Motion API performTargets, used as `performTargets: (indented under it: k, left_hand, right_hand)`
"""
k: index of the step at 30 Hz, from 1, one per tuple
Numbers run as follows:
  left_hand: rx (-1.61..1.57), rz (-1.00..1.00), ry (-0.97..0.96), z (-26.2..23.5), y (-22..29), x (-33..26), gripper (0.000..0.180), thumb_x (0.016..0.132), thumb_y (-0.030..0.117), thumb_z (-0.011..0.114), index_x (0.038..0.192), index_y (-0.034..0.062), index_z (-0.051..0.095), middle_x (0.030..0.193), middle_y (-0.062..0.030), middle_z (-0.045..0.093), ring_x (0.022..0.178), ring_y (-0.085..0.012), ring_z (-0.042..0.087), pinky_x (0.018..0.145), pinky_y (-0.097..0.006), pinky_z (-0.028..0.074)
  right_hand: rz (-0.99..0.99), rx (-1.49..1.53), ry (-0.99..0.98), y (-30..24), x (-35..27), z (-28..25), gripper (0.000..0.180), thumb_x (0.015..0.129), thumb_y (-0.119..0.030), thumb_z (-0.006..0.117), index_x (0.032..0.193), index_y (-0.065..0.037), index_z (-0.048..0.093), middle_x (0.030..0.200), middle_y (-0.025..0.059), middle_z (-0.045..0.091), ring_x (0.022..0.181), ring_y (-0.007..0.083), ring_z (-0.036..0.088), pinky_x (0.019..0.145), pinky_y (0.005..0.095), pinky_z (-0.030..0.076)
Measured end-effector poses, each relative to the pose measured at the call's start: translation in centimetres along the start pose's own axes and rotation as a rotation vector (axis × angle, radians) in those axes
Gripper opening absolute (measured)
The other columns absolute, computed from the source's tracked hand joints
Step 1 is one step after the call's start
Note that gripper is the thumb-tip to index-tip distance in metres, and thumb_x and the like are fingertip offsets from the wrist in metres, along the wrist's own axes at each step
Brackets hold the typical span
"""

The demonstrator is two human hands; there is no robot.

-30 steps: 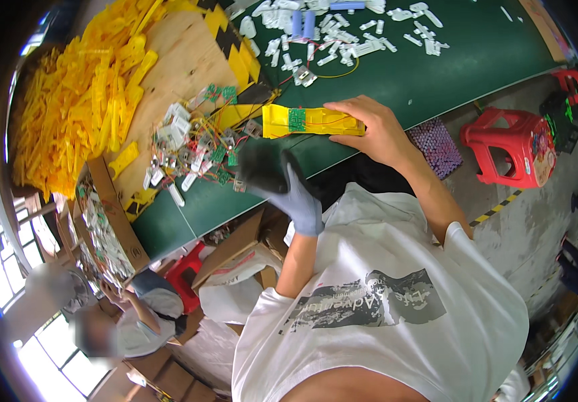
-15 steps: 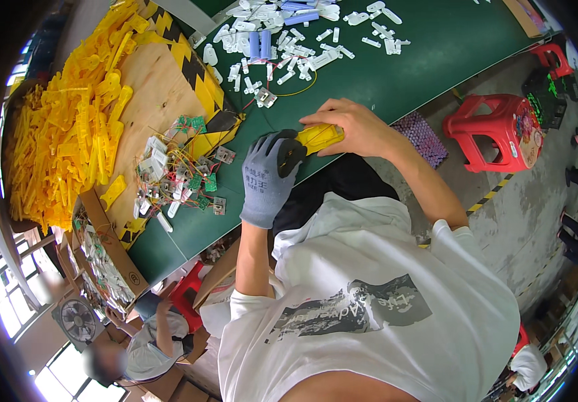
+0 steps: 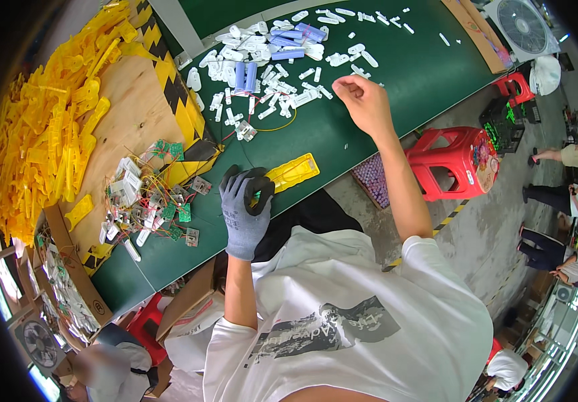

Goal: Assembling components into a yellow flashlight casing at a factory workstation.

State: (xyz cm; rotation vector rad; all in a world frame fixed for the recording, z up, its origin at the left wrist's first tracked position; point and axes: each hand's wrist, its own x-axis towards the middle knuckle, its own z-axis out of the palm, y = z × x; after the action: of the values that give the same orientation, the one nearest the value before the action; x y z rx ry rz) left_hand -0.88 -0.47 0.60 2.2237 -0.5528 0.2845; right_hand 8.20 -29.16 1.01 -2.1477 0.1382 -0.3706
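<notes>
My left hand [image 3: 245, 213], in a grey glove with dark fingertips, is closed around one end of a long yellow plastic shell [image 3: 295, 172]. The shell's open side faces up, low over the green table near its front edge; a bit of green shows at the gloved fingers. Bare, my right hand [image 3: 368, 107] is raised apart from the shell, beside scattered small white plastic pieces [image 3: 277, 90]. Its fingers are curled together, and whatever they may hold is hidden. A metal-cased connector [image 3: 245, 130] with red and yellow wires lies between the white pieces and my left hand.
Wired green circuit boards [image 3: 168, 208] lie in a tangle at the left, by a big heap of yellow shells [image 3: 54, 134] on a wooden board. Blue cylindrical cells [image 3: 245, 77] lie among the white pieces. A red stool [image 3: 450, 164] stands right of the green table [image 3: 329, 141].
My right hand has let go of the yellow shell and moved up and right toward the white pieces. The left hand keeps hold of the shell. The whole view has shifted.
</notes>
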Motion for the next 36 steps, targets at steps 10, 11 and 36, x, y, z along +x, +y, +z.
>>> performTargets:
  k: [10,11,36]
  left_hand:
    - [-0.036,-0.015,0.02,0.1,0.3,0.3,0.018,0.072,0.002,0.066,0.088,0.0091,0.06,0.102,-0.0081,0.066,0.096,-0.0313,0.058,0.105,-0.047,0.035]
    - [-0.039,-0.021,0.021,0.1,0.2,0.4,0.018,0.072,0.002,0.066,0.088,0.0091,0.06,0.102,-0.0081,0.066,0.096,-0.0313,0.058,0.105,-0.047,0.035]
    - [-0.055,-0.039,0.036,0.0,0.1,-0.1,0.018,0.072,0.004,0.068,0.087,0.0089,0.061,0.103,-0.0091,0.066,0.099,-0.0323,0.058,0.102,-0.046,0.036]
  right_hand:
    - [-0.125,-0.306,0.168,0.4,-1.6,1.9,0.01,0.08,-0.011,0.072,0.087,-0.004,0.069,0.086,0.0108,0.07,0.07,0.0253,0.066,0.063,0.036,0.051]
    - [-0.222,-0.287,0.227,1.0,-1.7,2.1,0.01,0.08,-0.01,0.071,0.087,-0.004,0.069,0.087,0.0103,0.07,0.072,0.0256,0.066,0.065,0.0354,0.051]
    - [-0.472,-0.288,-0.096,-0.3,-1.1,1.7,0.009,0.082,-0.006,0.07,0.09,-0.004,0.067,0.099,0.009,0.072,0.07,0.0184,0.068,0.06,0.028,0.054]
